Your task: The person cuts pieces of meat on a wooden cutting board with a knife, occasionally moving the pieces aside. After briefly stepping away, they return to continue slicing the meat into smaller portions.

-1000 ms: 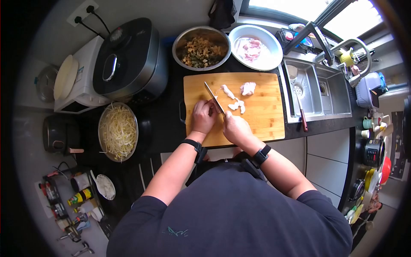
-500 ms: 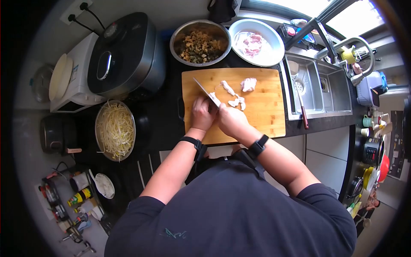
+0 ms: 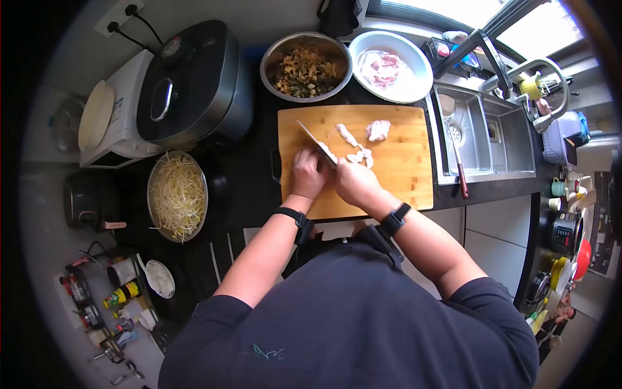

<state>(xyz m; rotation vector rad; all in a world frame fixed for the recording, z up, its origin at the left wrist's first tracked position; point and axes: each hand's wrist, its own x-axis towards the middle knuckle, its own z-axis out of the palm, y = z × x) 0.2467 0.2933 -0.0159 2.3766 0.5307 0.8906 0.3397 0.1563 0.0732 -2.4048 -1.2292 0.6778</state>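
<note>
My right hand (image 3: 357,183) is closed round the handle of a kitchen knife (image 3: 313,138), whose blade slants up and left over the wooden cutting board (image 3: 395,178). Close against the near side of the blade, my left hand (image 3: 308,172) has its fingers curled; what they press on is hidden. A bit of pale meat shows along the far side of the blade. To the right of it on the board lie a pale strip of meat (image 3: 346,135), some small pieces (image 3: 362,157) and a larger pinkish lump of meat (image 3: 378,130).
Behind the board stand a steel bowl (image 3: 267,76) of chopped brown food and a white basin (image 3: 421,76) with raw meat. A bowl of bean sprouts (image 3: 177,198) and a dark rice cooker (image 3: 194,84) are at left. The sink (image 3: 476,170) lies right.
The view has shifted slightly. Both hands stay at nearly the same spot on the board, and the blade sits at almost the same slant. The meat pieces lie as before.
</note>
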